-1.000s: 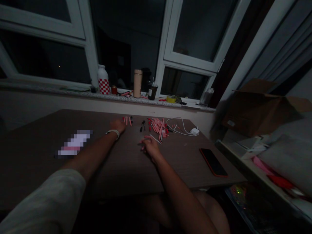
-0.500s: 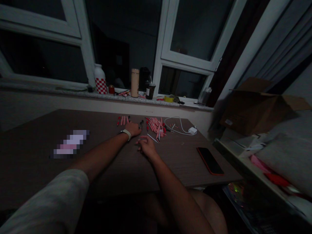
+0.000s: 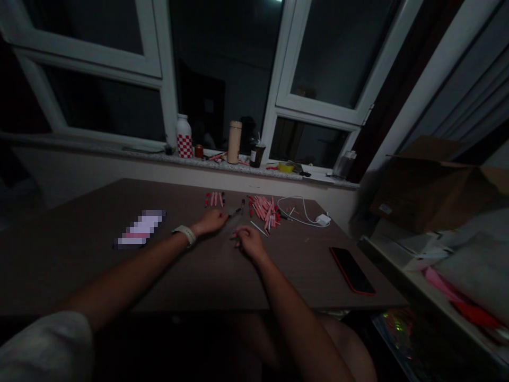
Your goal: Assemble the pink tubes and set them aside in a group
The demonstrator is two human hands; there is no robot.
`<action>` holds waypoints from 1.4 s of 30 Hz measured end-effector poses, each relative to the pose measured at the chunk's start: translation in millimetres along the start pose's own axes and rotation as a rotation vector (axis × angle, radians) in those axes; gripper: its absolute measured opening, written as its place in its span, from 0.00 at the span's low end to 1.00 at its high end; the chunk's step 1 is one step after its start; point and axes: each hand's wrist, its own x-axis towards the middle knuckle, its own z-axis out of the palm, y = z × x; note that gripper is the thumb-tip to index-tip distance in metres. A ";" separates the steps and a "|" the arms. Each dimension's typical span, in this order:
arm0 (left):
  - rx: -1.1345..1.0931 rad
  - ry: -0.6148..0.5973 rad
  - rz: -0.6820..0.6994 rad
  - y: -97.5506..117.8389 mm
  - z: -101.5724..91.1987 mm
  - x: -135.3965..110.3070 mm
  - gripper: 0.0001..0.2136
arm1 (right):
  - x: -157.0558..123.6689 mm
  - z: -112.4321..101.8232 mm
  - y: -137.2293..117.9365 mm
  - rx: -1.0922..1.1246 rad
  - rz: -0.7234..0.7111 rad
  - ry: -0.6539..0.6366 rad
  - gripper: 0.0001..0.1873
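My left hand (image 3: 214, 218), wearing a pale wristband, is closed on a black-tipped pen (image 3: 234, 212) whose dark end sticks out to the right. My right hand (image 3: 251, 242) is just to the right and nearer me, low over the table, fingers curled; whatever they may hold is too dark to make out. Behind the hands lies a short row of pink, red and black pens (image 3: 216, 199). Another black pen (image 3: 243, 205) lies between that row and a pile of pink pen parts (image 3: 263, 208). A thin white rod (image 3: 259, 228) rests beside my right hand.
A phone with a lit, blurred screen (image 3: 141, 229) lies at left, a dark phone (image 3: 352, 270) at right. A white charger (image 3: 323, 219) with its cable is behind the pile. Bottles, including a beige flask (image 3: 234, 142), stand on the sill. A cardboard box (image 3: 433, 191) is at right.
My left hand has drawn back from near the pen row, and the pen's dark end now shows beyond its fingers. My right hand stays near the same spot. The view has shifted slightly.
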 end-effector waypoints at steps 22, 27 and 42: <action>-0.228 0.014 0.471 5.0 12.2 -90.5 0.12 | -9.5 -1.1 -3.5 -0.070 -0.174 -0.064 0.25; -0.357 0.175 0.336 1.3 5.1 -90.6 0.21 | -8.4 -4.7 -4.4 -0.107 -0.233 -0.063 0.21; -0.352 0.225 0.256 -10.1 5.0 -79.0 0.12 | -2.3 -16.2 -19.5 0.179 -0.040 0.121 0.20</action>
